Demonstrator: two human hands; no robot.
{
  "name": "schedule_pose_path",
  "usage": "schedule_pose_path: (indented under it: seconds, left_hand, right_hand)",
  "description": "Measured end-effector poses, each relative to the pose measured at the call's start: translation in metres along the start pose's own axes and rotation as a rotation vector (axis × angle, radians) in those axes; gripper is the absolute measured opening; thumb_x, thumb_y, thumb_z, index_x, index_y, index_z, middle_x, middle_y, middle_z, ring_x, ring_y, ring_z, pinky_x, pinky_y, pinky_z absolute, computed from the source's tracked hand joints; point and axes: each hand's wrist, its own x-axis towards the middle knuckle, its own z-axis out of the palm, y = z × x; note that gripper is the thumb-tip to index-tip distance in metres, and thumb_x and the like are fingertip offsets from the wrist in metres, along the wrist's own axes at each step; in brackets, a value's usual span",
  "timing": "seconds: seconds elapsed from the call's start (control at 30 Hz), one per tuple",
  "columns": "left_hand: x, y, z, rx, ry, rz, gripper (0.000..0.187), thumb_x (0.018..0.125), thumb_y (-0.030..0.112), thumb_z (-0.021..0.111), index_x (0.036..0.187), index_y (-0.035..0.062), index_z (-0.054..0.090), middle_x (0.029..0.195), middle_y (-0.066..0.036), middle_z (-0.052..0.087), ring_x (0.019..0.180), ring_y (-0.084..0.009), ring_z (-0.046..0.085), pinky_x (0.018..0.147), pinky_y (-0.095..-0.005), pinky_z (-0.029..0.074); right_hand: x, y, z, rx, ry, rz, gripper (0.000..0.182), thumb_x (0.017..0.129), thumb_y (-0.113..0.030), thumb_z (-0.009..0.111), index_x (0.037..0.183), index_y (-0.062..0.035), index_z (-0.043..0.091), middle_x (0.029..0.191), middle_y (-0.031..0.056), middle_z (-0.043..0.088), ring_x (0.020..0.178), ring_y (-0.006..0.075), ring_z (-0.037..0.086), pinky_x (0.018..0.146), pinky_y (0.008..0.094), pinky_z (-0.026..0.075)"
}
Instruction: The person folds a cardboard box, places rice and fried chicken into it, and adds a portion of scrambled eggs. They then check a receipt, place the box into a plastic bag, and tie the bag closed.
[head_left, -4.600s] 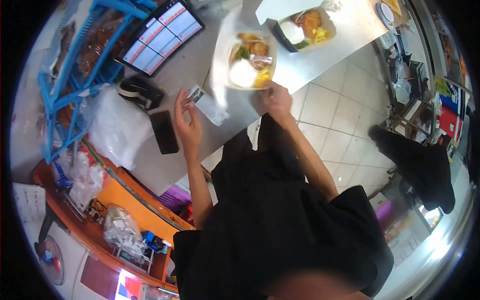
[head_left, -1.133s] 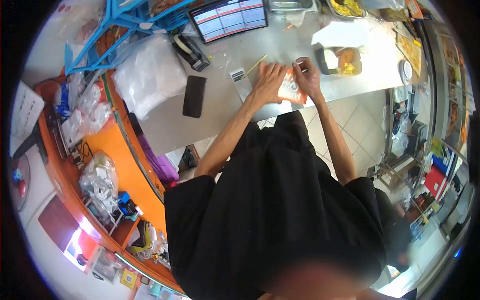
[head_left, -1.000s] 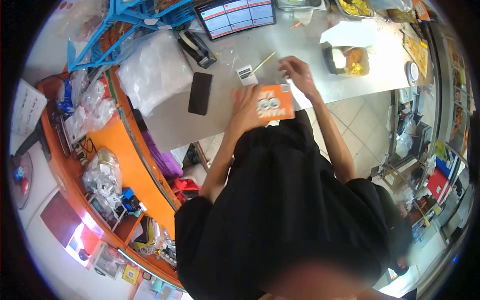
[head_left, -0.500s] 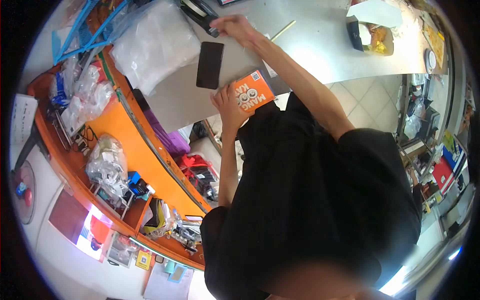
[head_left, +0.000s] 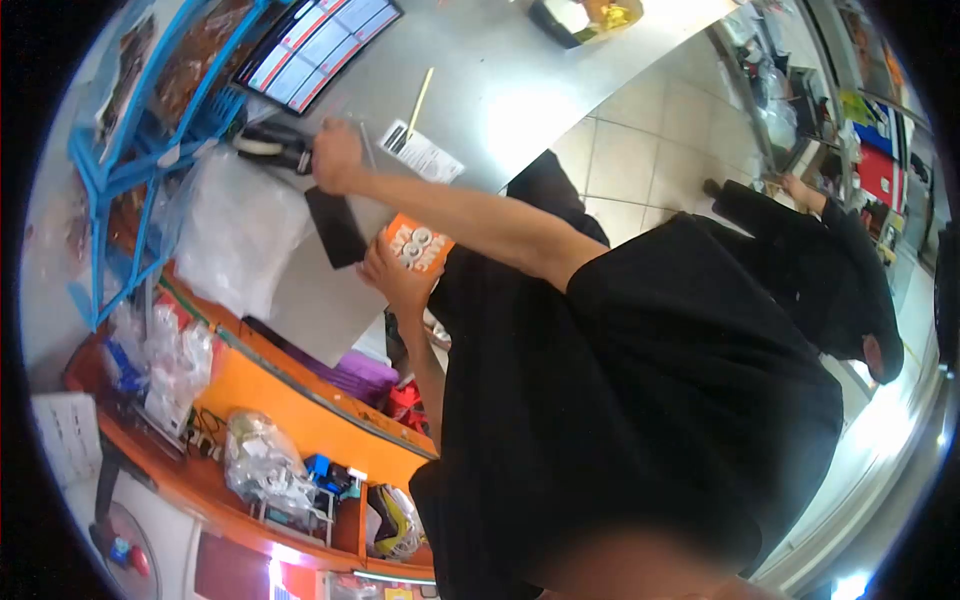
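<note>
My left hand [head_left: 397, 277] is closed around the near edge of an orange box [head_left: 420, 243] with white lettering, at the table's edge in front of my body. Farther up the table, my right hand [head_left: 338, 157] is closed at the near end of what looks like a black stapler [head_left: 265, 147] with a pale strip along it. Its fingertips are partly hidden. A black phone [head_left: 336, 228] lies flat between my two hands. Beyond my right forearm lies a printed white slip [head_left: 425, 152], with a thin yellowish stick [head_left: 420, 102] touching its upper edge.
A lit screen [head_left: 318, 50] and blue rack [head_left: 95, 190] stand at the far left. Clear plastic bags [head_left: 240, 235] are piled beside the phone. An open food box [head_left: 580, 18] sits at the table's far side. Another person in black [head_left: 800, 250] is at the right.
My view has turned, so the table contents appear shifted left. The screen and another person show more fully now. My right hand looks more closed at the stapler; my left stays on the box.
</note>
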Motion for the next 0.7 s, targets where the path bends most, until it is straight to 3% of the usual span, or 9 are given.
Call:
schedule_pose_path:
  seconds: [0.13,0.17,0.23,0.3,0.37,0.4,0.53,0.6,0.7]
  left_hand:
    - [0.006,-0.002,-0.005,-0.036,-0.085,-0.024,0.114,0.039,0.038,0.090,0.137,0.0119,0.037,0.127,-0.012,0.045,0.124,-0.0340,0.038,0.108,-0.0612,0.015]
    - [0.000,-0.004,-0.011,-0.008,-0.068,-0.054,0.114,0.039,0.038,0.090,0.137,0.0119,0.037,0.127,-0.012,0.045,0.124,-0.0340,0.038,0.108,-0.0612,0.015]
    - [0.003,0.003,-0.015,-0.002,-0.008,0.036,0.112,0.040,0.035,0.089,0.137,0.0114,0.038,0.127,-0.011,0.045,0.125,-0.0328,0.037,0.109,-0.0590,0.014]
    - [0.005,0.003,-0.029,0.008,-0.071,0.033,0.111,0.040,0.034,0.089,0.136,0.0116,0.038,0.127,-0.010,0.045,0.125,-0.0320,0.036,0.111,-0.0579,0.013]
    - [0.011,0.013,-0.053,0.019,-0.147,0.122,0.109,0.039,0.029,0.088,0.135,0.0123,0.040,0.127,-0.007,0.045,0.126,-0.0287,0.037,0.113,-0.0554,0.011]
    - [0.014,0.021,-0.070,0.010,-0.133,0.095,0.109,0.039,0.029,0.088,0.135,0.0123,0.040,0.127,-0.007,0.045,0.126,-0.0287,0.037,0.113,-0.0554,0.011]
    - [0.019,0.047,-0.124,0.082,-0.313,0.309,0.103,0.041,0.032,0.084,0.132,0.0067,0.042,0.124,-0.010,0.047,0.126,-0.0281,0.038,0.114,-0.0527,0.009]
    - [0.022,0.055,-0.140,0.044,-0.372,0.389,0.098,0.042,0.032,0.083,0.129,0.0051,0.045,0.124,-0.010,0.047,0.126,-0.0277,0.039,0.115,-0.0513,0.008]
    - [0.020,0.073,-0.161,-0.066,-0.341,0.429,0.094,0.044,0.023,0.083,0.128,0.0068,0.045,0.121,-0.008,0.049,0.124,-0.0259,0.041,0.115,-0.0519,0.009]
  right_hand:
    - [0.031,0.034,-0.004,-0.017,-0.277,0.041,0.025,0.076,-0.021,0.065,0.094,-0.0062,0.069,0.104,0.0155,0.062,0.105,0.0315,0.057,0.085,0.0421,0.049]
    - [0.025,0.040,-0.027,0.023,-0.195,-0.012,0.026,0.075,-0.022,0.064,0.095,-0.0064,0.069,0.104,0.0159,0.062,0.105,0.0330,0.057,0.086,0.0437,0.049]
    - [0.035,0.058,-0.007,-0.093,-0.141,-0.276,0.022,0.075,-0.018,0.059,0.091,-0.0085,0.071,0.106,0.0159,0.061,0.101,0.0334,0.057,0.087,0.0439,0.048]
    - [0.019,0.048,-0.062,-0.115,-0.453,-0.762,0.020,0.076,-0.018,0.058,0.088,-0.0067,0.070,0.106,0.0167,0.060,0.095,0.0325,0.059,0.084,0.0414,0.048]
    - [-0.007,0.055,-0.113,0.378,-0.682,-0.973,0.009,0.079,-0.014,0.061,0.081,-0.0069,0.066,0.093,0.0132,0.055,0.087,0.0298,0.057,0.077,0.0389,0.046]
    - [-0.014,0.050,-0.139,0.276,-0.767,-1.031,0.010,0.081,-0.015,0.060,0.083,-0.0064,0.065,0.091,0.0120,0.052,0.087,0.0293,0.056,0.077,0.0386,0.046]
    - [-0.036,0.019,-0.211,0.011,-1.105,-1.113,0.010,0.081,-0.014,0.060,0.080,-0.0046,0.063,0.090,0.0118,0.048,0.089,0.0274,0.055,0.075,0.0366,0.044]
    - [-0.042,-0.004,-0.219,-0.180,-1.227,-1.116,0.016,0.078,-0.018,0.065,0.075,-0.0021,0.061,0.082,0.0121,0.052,0.078,0.0260,0.055,0.067,0.0365,0.043]
    - [-0.047,-0.008,-0.222,-0.239,-1.380,-1.003,0.040,0.069,-0.027,0.076,0.059,0.0026,0.051,0.047,0.0102,0.047,0.046,0.0248,0.040,0.047,0.0396,0.034]
